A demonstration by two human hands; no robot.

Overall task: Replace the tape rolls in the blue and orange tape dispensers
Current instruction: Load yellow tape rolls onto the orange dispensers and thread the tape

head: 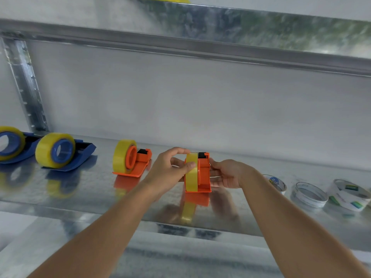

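Note:
An orange tape dispenser (203, 175) stands on the metal shelf (84, 189) at centre, seen end-on, with a yellow tape roll (191, 177) on its left side. My left hand (167, 169) pinches that roll, thumb on its outer face and fingers curled over its top. My right hand (226, 174) holds the dispenser's right side with its fingers around the body. To the left stand a second orange dispenser (133, 162) and two blue dispensers (64, 153) (12, 145), each carrying a yellow roll.
Three empty white cardboard tape cores (278, 183) (308, 194) (348, 194) lie on the shelf to the right of my right hand. A perforated metal upright (26, 85) stands at the back left, and another shelf's edge (200, 47) runs overhead.

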